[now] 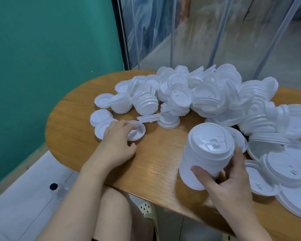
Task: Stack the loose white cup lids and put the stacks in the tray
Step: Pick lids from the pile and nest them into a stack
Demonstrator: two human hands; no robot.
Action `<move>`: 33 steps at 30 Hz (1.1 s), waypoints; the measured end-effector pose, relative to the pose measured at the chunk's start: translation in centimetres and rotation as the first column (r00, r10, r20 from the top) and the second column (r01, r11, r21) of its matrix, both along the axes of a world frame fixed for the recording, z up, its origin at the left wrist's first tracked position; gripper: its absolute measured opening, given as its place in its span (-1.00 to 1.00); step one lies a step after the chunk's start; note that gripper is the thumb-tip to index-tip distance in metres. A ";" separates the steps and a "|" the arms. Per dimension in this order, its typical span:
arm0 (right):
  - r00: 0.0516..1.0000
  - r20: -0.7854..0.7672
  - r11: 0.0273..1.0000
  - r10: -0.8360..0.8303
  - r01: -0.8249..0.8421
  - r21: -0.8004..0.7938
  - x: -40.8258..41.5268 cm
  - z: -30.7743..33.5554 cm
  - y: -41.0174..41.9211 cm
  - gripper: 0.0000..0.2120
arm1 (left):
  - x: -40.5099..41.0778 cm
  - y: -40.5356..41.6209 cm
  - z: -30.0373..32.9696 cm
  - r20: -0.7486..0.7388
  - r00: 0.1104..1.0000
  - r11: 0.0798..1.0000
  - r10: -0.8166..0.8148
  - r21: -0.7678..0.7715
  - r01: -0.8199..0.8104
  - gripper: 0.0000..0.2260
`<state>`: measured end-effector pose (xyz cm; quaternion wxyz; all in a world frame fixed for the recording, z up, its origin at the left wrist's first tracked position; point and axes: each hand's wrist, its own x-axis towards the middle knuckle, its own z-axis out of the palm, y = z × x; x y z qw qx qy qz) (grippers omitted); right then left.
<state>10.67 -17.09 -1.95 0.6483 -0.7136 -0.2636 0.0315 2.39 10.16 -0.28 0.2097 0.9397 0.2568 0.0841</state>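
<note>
A tall stack of white cup lids [205,153] stands tilted above the wooden table [156,164], and my right hand [228,181] grips it round its lower part. My left hand [117,141] reaches over a single upturned lid [137,132] at the left, with its fingers curled onto the lid's rim. Two more single lids [100,116] lie just left of that hand. A large heap of loose lids and short stacks [189,94] covers the back and right of the table. No tray is in view.
A teal wall [42,49] rises to the left and clear plastic strip curtains [215,32] hang behind the table. The table's near edge runs above my knees. Flat lids [285,180] lie spread at the right edge.
</note>
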 end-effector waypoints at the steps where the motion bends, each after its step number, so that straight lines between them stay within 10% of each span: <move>1: 1.000 -0.004 1.000 -0.003 0.003 -0.002 0.0 0.1 0.0 -0.23 | 0.2 0.1 -0.2 -0.007 1.000 1.000 0.011 0.010 -0.011 -0.54; 12: 0.999 -0.034 0.999 0.022 -0.021 0.039 0.0 0.0 -0.1 -0.22 | 0.6 0.3 -0.5 0.139 0.990 0.991 0.023 0.126 -0.041 -0.94; 19: 0.999 -0.053 0.999 0.007 -0.005 0.041 0.1 0.1 0.0 -0.20 | 0.9 -1.8 0.4 0.480 0.847 0.856 0.230 -0.514 0.059 -0.92; 26: 0.999 -0.031 0.999 0.012 -0.011 0.030 0.0 0.0 0.1 -0.17 | 1.4 -1.3 -0.5 0.299 0.939 0.915 0.169 -0.403 -0.036 -0.76; 33: 1.000 -0.023 1.000 -0.006 0.007 0.017 0.2 -0.3 0.0 -0.20 | 1.1 -3.0 2.7 0.512 0.826 0.878 0.235 -0.476 0.045 -0.79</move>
